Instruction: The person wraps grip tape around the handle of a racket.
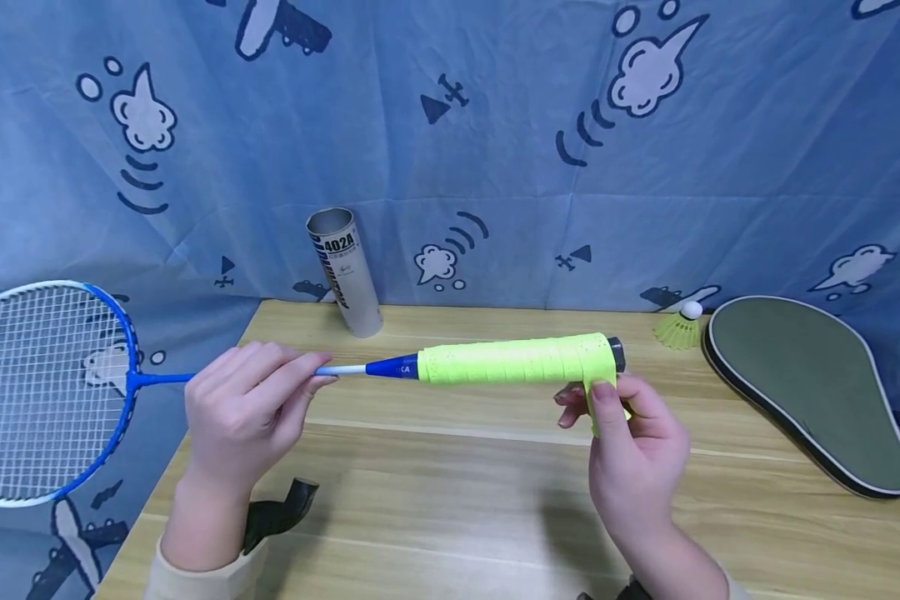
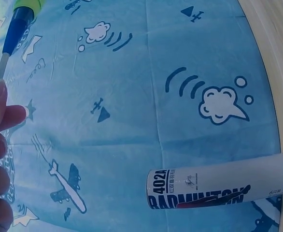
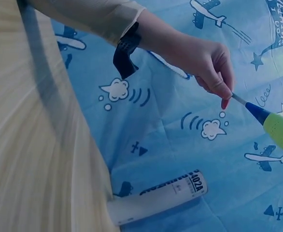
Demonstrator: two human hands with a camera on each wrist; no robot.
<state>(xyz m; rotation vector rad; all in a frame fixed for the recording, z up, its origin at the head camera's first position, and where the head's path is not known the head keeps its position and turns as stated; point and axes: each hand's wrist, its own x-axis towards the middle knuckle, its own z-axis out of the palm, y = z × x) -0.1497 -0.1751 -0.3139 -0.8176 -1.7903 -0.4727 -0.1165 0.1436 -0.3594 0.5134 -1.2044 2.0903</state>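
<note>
A blue and white badminton racket (image 1: 392, 367) is held level above the table, its strung head at the left. My left hand (image 1: 243, 408) pinches the thin shaft between thumb and fingers. Bright yellow-green grip tape (image 1: 510, 360) is wound in overlapping turns along the handle, up to the black butt end (image 1: 617, 354). From there a short loose end of the tape hangs down, and my right hand (image 1: 637, 450) pinches it between thumb and fingers. In the right wrist view the left hand (image 3: 214, 70) shows on the shaft; the right hand is out of that view.
A shuttlecock tube (image 1: 348, 275) stands upright at the back of the wooden table (image 1: 435, 500). At the back right lie a yellow shuttlecock (image 1: 678, 327) and a dark green padded case (image 1: 806, 392). A blue patterned cloth (image 1: 495, 150) hangs behind.
</note>
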